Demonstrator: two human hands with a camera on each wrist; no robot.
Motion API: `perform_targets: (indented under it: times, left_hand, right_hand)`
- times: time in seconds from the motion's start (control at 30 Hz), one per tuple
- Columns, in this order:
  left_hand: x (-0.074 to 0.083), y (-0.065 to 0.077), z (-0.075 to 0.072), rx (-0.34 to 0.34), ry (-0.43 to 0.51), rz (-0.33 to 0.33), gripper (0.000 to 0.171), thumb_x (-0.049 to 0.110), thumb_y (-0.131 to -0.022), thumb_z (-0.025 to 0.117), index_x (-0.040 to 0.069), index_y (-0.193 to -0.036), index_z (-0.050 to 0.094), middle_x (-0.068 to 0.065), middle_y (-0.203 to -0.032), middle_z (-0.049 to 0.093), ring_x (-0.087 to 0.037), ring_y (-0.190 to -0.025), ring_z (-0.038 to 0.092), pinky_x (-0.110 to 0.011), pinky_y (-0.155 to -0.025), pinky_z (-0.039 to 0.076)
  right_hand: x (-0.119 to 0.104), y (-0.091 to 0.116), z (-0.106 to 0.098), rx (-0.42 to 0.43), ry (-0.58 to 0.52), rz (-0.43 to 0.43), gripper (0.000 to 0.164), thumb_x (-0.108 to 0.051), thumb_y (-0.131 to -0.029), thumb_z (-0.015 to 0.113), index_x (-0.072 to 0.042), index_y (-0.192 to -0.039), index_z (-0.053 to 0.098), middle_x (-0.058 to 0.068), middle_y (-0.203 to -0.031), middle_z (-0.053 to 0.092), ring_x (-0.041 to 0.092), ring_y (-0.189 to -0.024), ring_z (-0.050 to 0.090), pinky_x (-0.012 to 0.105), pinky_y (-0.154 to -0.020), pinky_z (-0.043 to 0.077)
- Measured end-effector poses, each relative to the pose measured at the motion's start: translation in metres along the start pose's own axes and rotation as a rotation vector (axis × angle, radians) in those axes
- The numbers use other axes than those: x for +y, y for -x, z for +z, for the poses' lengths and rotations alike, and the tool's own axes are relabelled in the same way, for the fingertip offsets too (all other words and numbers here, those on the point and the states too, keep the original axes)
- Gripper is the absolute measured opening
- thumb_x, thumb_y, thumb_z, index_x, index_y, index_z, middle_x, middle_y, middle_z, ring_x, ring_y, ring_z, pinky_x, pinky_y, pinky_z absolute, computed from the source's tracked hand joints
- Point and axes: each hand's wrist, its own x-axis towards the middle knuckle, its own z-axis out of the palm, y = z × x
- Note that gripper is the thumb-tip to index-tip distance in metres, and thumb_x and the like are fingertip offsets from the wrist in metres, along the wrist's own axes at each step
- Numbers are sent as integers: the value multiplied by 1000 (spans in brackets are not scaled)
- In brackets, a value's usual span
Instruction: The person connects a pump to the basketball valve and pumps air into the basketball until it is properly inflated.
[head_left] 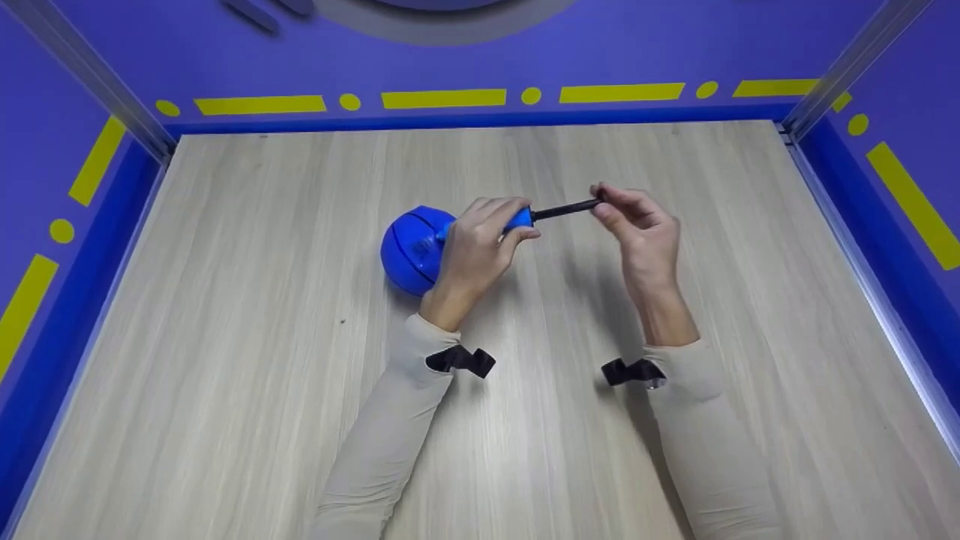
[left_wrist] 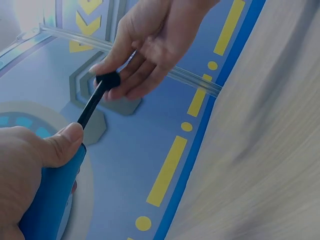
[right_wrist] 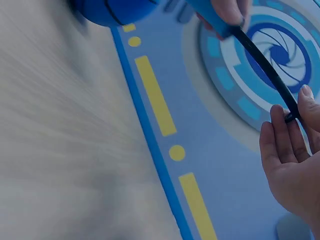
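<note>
A blue ball with black seam lines (head_left: 411,251) is left of centre, its upper outline slightly angular. My left hand (head_left: 478,244) grips the blue barrel (left_wrist: 55,195) of a hand pump, thumb along its side. The barrel's left end meets the ball's edge in the head view. From the other end extends a long black rod (head_left: 564,210). My right hand (head_left: 646,240) pinches the rod's dark end piece (left_wrist: 107,80) between thumb and fingers. In the right wrist view the rod (right_wrist: 267,70) runs down into this hand, and part of the ball (right_wrist: 115,10) shows at the top.
The light wood-grain table (head_left: 300,420) lies below both hands. A purple-blue back wall (head_left: 450,67) with yellow markings and side panels (head_left: 922,135) enclose it. Black straps with small mounts (head_left: 461,360) sit on both sleeved wrists.
</note>
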Motion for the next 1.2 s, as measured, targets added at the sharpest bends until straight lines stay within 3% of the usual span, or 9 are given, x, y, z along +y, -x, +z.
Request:
perform_targets:
  times: [0.17, 0.3, 0.6, 0.93, 1.2]
  left_hand:
    - [2, 2, 3, -12, -18, 31, 37, 24, -96, 78, -5, -117, 76, -14, -113, 78, -30, -101, 72, -38, -92, 59]
    - [3, 2, 4, -36, -14, 34, 37, 26, -96, 78, -5, -118, 76, -14, -114, 78, -29, -103, 72, -37, -94, 58]
    - [0, 1, 1, -34, 27, 19, 38, 28, -97, 78, -2, -120, 77, -12, -113, 78, -27, -104, 72, -34, -95, 57]
    - [-5, -1, -7, -15, 35, -16, 35, 23, -96, 79, -3, -119, 77, -13, -116, 78, -28, -107, 73, -31, -98, 56]
    - [-4, 0, -2, 13, 19, 15, 34, 22, -94, 81, -4, -116, 77, -14, -113, 78, -30, -103, 73, -34, -95, 58]
  right_hand:
    - [15, 12, 20, -73, 82, 51, 23, 9, -93, 78, 3, -115, 77, 17, -117, 77, 35, -114, 71, 36, -99, 57]
    - [18, 17, 26, -102, 127, 63, 24, 7, -93, 79, 4, -116, 77, 16, -116, 77, 30, -110, 72, 36, -96, 58]
    - [6, 11, 17, -170, 227, -33, 26, 6, -95, 76, 7, -120, 75, 17, -120, 75, 28, -111, 72, 33, -96, 57]
    - [-11, -6, -10, 19, 36, -30, 22, 12, -93, 76, 11, -114, 75, 21, -114, 76, 30, -111, 72, 37, -100, 56]
    - [-1, 1, 1, -47, 44, 3, 23, 12, -92, 77, 8, -114, 75, 19, -116, 76, 28, -112, 72, 36, -101, 55]
